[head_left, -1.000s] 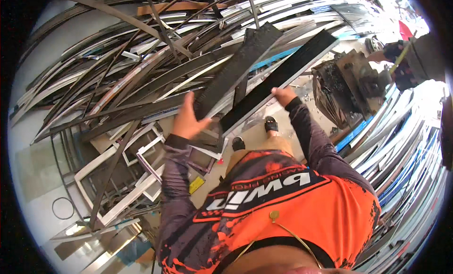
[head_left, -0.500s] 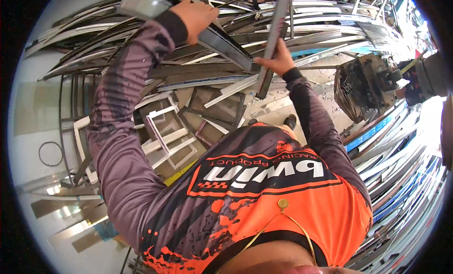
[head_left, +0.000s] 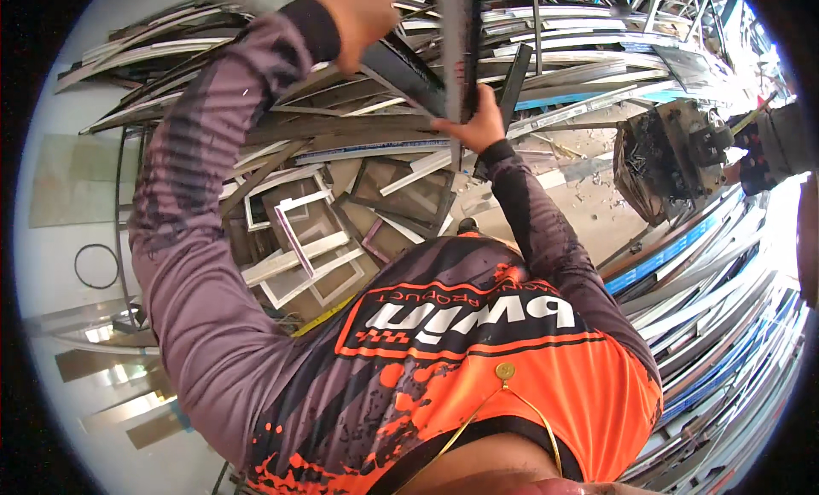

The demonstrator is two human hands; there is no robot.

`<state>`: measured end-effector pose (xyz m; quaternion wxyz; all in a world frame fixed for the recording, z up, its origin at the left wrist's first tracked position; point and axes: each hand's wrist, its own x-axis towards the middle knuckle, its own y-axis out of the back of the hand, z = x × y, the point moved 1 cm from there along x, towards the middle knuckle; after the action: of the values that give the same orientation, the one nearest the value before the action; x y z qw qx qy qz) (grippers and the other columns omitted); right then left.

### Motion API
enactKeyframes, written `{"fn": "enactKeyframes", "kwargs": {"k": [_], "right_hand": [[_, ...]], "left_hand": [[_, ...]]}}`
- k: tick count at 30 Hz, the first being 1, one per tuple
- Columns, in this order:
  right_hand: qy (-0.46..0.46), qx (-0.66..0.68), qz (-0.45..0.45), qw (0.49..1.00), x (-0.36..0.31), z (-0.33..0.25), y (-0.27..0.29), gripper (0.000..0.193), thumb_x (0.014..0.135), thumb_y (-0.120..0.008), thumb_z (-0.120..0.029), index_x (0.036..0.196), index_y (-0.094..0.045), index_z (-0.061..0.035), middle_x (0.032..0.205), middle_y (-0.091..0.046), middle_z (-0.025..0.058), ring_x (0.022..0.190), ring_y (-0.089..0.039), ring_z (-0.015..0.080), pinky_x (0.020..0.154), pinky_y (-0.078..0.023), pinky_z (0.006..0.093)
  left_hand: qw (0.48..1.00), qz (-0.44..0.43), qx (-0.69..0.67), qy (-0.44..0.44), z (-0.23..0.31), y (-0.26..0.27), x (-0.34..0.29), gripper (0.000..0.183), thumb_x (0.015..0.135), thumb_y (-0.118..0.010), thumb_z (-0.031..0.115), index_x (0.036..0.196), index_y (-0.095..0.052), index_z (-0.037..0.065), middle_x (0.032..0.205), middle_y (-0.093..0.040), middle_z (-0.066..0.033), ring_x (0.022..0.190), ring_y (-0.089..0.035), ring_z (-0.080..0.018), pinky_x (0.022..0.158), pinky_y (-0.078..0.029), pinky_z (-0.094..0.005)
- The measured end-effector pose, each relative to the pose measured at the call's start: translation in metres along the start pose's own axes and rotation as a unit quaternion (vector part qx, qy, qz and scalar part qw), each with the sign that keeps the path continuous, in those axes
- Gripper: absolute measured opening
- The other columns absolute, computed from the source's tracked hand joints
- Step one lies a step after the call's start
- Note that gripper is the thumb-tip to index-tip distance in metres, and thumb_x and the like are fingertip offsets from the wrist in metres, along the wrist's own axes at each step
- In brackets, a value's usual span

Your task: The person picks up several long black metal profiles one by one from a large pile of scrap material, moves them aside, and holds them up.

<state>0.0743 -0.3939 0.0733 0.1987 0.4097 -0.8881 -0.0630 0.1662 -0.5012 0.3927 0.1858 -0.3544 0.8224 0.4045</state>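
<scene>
Over heaped strips (head_left: 589,64), left hand (head_left: 358,19) and right hand (head_left: 480,128) grip two bars (head_left: 408,75) in their fingers, one apiece.

Holding left arm (head_left: 192,158) well out to the side, bent wide at the elbow (head_left: 158,231), with forearm (head_left: 235,90) angled forward and inward; showing the back of left hand (head_left: 358,22) at the upper edge of the view, with knuckles bent in a grip and fingertips hidden; slanting right arm (head_left: 563,248) forward and inward from the shoulder, less bent; gripping with right hand (head_left: 480,127), with thumb (head_left: 444,126) stretched across to the left and fingers (head_left: 486,98) pointing forward, partly hidden; having both hands near each other, not touching, with the left farther forward.
</scene>
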Motion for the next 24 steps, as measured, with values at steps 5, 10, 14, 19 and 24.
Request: {"fn": "enactKeyframes", "kwargs": {"k": [5, 10, 14, 19, 24], "right_hand": [[-0.008, 0.145, 0.129, 0.981, -0.008, 0.033, 0.045, 0.077, 0.061, -0.091, -0.021, 0.116, -0.042, -0.0011, 0.114, -0.056, 0.0144, 0.107, -0.057, 0.0219, 0.087, -0.051, 0.0344], [-0.037, 0.229, 0.169, 0.958, -0.019, 0.070, 0.112, 0.068, 0.067, -0.087, -0.013, 0.121, -0.048, 0.0001, 0.117, -0.057, 0.0130, 0.109, -0.056, 0.0205, 0.088, -0.051, 0.0342], [-0.011, 0.249, 0.153, 0.956, -0.029, 0.060, 0.163, 0.064, 0.072, -0.082, -0.007, 0.127, -0.051, 0.0018, 0.114, -0.060, 0.0110, 0.101, -0.059, 0.0190, 0.089, -0.050, 0.0333], [0.108, 0.161, 0.123, 0.973, -0.019, 0.028, 0.206, 0.089, 0.069, -0.079, -0.049, 0.132, -0.046, 0.0043, 0.118, -0.058, 0.0097, 0.107, -0.055, 0.0191, 0.095, -0.042, 0.0320], [0.080, 0.227, 0.111, 0.964, -0.039, 0.019, 0.244, 0.108, 0.062, -0.080, -0.061, 0.137, -0.039, 0.0045, 0.127, -0.055, 0.0125, 0.114, -0.054, 0.0219, 0.096, -0.044, 0.0351]], "left_hand": [[0.949, 0.260, -0.107, 0.143, -0.032, -0.158, -0.014, 0.074, 0.056, -0.080, 0.027, 0.117, -0.049, 0.001, 0.110, -0.047, -0.0168, 0.106, -0.054, -0.0362, 0.086, -0.048, -0.0481], [0.812, 0.209, -0.463, 0.288, -0.001, -0.277, 0.010, 0.087, 0.062, -0.083, 0.043, 0.124, -0.043, -0.003, 0.114, -0.058, -0.0248, 0.107, -0.059, -0.0374, 0.091, -0.047, -0.0424], [0.626, 0.334, -0.676, 0.200, 0.060, -0.324, 0.056, 0.075, 0.075, -0.077, 0.049, 0.120, -0.049, -0.004, 0.113, -0.061, -0.0201, 0.102, -0.061, -0.0309, 0.089, -0.046, -0.0409], [0.539, 0.507, -0.632, 0.228, 0.094, -0.397, 0.094, 0.037, 0.103, -0.035, 0.024, 0.114, -0.054, -0.006, 0.118, -0.056, -0.0218, 0.112, -0.052, -0.0319, 0.098, -0.038, -0.0383], [0.472, 0.534, -0.649, 0.266, 0.135, -0.337, 0.109, 0.041, 0.103, -0.035, 0.031, 0.118, -0.053, -0.004, 0.116, -0.056, -0.0179, 0.108, -0.052, -0.0315, 0.097, -0.037, -0.0381]]}}
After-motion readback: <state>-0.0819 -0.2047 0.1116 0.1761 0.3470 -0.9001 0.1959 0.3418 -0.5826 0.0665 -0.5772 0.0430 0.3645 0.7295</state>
